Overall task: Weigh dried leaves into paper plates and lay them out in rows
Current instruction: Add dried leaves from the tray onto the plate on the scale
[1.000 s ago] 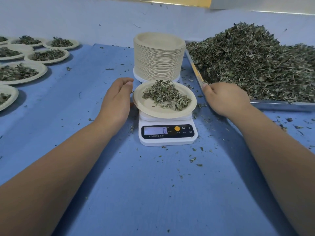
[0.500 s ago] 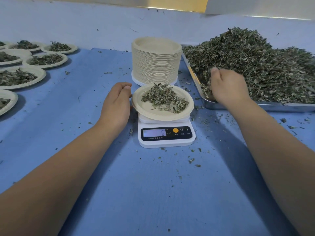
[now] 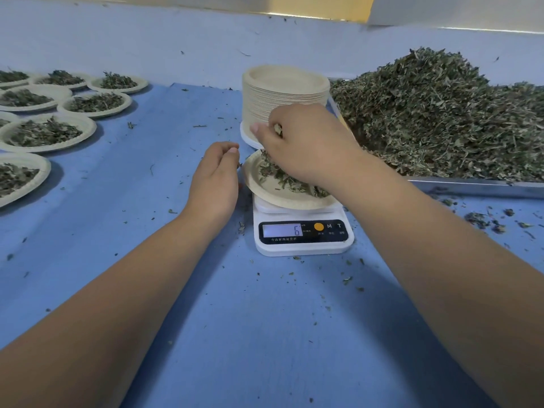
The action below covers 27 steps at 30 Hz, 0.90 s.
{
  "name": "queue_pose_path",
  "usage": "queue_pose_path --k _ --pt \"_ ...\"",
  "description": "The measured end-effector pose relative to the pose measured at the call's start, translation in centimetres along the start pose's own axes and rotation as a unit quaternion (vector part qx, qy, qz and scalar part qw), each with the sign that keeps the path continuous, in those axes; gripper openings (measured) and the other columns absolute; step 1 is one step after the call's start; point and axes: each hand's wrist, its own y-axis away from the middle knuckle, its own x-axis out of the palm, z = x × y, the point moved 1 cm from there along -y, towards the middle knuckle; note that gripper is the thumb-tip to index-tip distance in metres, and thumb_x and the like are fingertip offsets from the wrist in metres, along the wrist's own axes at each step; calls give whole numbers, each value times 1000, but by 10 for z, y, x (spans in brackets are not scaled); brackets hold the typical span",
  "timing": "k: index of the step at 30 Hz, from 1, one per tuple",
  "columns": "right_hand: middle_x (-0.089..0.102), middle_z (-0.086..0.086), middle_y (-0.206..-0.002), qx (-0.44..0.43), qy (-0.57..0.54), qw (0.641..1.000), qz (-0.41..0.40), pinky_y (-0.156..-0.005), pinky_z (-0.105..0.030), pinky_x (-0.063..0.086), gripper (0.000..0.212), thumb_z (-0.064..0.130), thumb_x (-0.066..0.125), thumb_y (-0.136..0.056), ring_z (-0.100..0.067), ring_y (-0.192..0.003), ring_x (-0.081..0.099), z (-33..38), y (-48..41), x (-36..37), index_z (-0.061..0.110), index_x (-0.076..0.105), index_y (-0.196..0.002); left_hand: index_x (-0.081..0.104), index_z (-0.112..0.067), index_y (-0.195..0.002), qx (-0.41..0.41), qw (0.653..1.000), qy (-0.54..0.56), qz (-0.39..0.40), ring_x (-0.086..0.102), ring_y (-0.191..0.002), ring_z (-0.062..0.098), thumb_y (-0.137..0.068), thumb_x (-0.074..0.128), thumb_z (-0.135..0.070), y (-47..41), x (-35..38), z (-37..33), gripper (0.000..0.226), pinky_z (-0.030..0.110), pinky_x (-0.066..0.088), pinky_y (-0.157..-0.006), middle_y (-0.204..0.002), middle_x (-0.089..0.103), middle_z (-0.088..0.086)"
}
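A paper plate with dried leaves sits on a white digital scale whose display reads 6. My right hand hovers over the plate, fingers curled round a pinch of leaves. My left hand rests on the blue cloth just left of the plate's rim, fingers loosely curled and holding nothing. Behind the scale stands a tall stack of empty paper plates. A big heap of dried leaves fills a metal tray on the right.
Several filled paper plates lie in rows at the far left on the blue cloth. Loose leaf crumbs are scattered around the scale and in front of the tray. A pale wall runs along the back.
My right hand has left the leaf heap on the tray and moved left over the plate on the scale, bringing leaves. The left hand has stayed beside the plate.
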Motion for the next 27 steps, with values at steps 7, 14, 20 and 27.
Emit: queue_pose_path --k 7,14,20,27 --pt "63 9 -87 -6 -29 998 60 -72 -31 44 23 48 67 -90 -14 -85 56 -5 -8 6 25 63 -86 60 -45 -102 3 1000 -4 7 62 -116 14 -87 40 -47 -1 0 0 25 48 51 -104 -110 61 -21" --pt "63 13 -87 6 -57 997 43 -73 -29 48 12 36 59 -85 -11 -88 59 -2 -2 0 27 64 -89 61 -37 -114 13 1000 -15 8 61 -118 14 -87 40 -49 0 1 0 36 48 49 -106 -113 62 -21" --pt "59 14 -90 19 -108 988 111 -65 -25 43 12 29 54 -89 -3 -78 54 -4 5 -8 28 62 -98 63 -33 -117 14 1000 -18 7 62 -117 15 -87 40 -48 0 1 -1 41 49 49 -105 -112 63 -16" --pt "61 16 -97 -35 -98 991 86 -75 -7 38 20 23 76 -85 3 -89 54 -20 6 -29 28 69 -103 65 -33 -111 9 1000 -13 9 61 -119 19 -88 40 -46 0 2 0 36 50 48 -106 -114 66 -6"
